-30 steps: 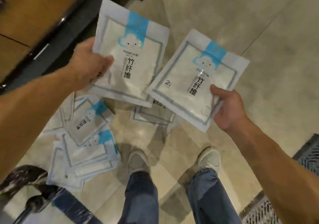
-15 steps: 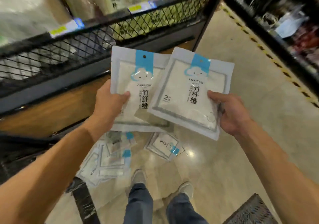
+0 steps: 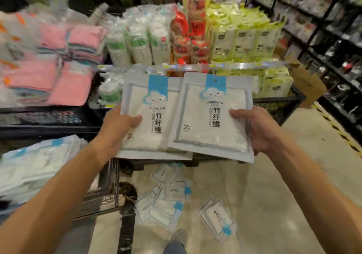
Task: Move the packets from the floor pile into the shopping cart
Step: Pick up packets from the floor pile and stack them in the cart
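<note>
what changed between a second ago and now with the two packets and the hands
The two packets came up from just over the floor pile to chest height, and the right packet closed in to overlap the left packet. The view lifted from the floor to store shelves, with the shopping cart now at lower left. Unchanged: the left hand and right hand each grip their packet.

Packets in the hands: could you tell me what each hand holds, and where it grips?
The left hand grips one packet by its left edge; the right hand grips another packet by its right edge.
</note>
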